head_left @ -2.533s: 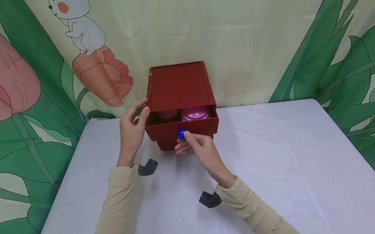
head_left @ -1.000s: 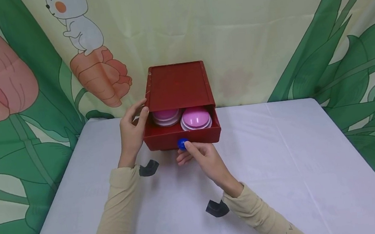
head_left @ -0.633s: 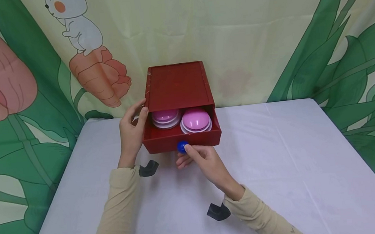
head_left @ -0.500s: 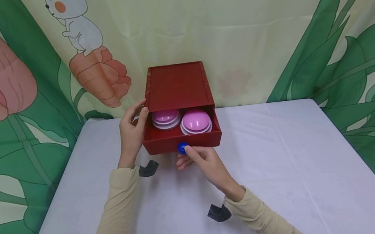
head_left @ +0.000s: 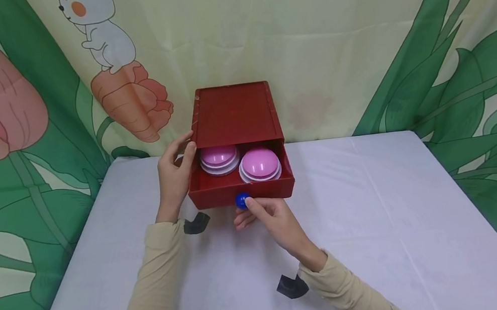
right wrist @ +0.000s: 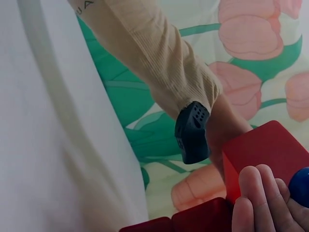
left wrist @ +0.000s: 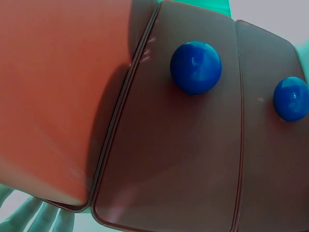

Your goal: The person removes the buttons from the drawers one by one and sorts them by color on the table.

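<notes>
We see the left hand (head_left: 172, 178), fingers loosely extended and gripping nothing, resting against the red drawer cabinet (head_left: 235, 113), probably to steady it. The drawer (head_left: 216, 197) juts forward, exposing two pink-and-white domed objects (head_left: 260, 164) side by side. The right hand (head_left: 278, 220) pinches its blue knob (head_left: 241, 200), presumably to control the drawer.

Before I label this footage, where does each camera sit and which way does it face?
Head: worn there, facing forward and down at the red drawer unit; left hand and right hand show.
Left wrist: worn there, facing two drawer fronts; fingers show lower left.
Right wrist: worn there, facing the left sleeve; right fingers show.
Shared by head and right wrist: that sleeve.
</notes>
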`<state>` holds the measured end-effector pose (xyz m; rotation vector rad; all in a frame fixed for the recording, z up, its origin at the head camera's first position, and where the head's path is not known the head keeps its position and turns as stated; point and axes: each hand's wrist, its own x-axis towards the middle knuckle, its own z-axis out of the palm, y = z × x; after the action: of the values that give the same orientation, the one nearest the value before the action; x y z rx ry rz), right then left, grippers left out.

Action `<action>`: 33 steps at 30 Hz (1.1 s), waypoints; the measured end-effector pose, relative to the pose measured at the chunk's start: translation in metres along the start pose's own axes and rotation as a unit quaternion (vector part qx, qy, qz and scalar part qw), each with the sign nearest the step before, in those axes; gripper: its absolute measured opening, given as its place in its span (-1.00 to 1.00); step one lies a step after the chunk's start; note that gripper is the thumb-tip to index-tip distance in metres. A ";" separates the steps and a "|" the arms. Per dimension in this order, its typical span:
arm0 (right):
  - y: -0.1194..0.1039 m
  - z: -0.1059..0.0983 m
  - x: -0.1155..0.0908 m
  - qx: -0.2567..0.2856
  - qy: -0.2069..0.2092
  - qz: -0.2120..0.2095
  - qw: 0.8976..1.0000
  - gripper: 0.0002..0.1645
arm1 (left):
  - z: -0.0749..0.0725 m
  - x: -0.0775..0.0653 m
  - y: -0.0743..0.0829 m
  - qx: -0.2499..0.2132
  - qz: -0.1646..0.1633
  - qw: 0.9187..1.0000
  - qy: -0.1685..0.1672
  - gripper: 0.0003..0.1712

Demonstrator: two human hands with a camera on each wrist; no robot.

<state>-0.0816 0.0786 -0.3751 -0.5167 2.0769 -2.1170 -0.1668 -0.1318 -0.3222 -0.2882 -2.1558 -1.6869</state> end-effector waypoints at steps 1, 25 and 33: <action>0.000 0.000 -0.001 0.000 0.000 0.000 1.000 -0.59 | 0.000 0.000 0.000 0.000 0.001 1.000 0.000 -0.54; 0.002 0.000 -0.010 -0.002 -0.020 0.003 1.000 -0.63 | 0.001 0.001 -0.003 -0.009 0.000 1.000 -0.001 -0.55; 0.002 0.000 -0.012 0.002 -0.019 -0.004 1.000 -0.65 | 0.001 0.001 -0.002 -0.008 -0.001 1.000 0.000 -0.55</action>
<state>-0.0706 0.0820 -0.3792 -0.5615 2.0540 -2.0976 -0.1681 -0.1316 -0.3236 -0.2906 -2.1443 -1.7060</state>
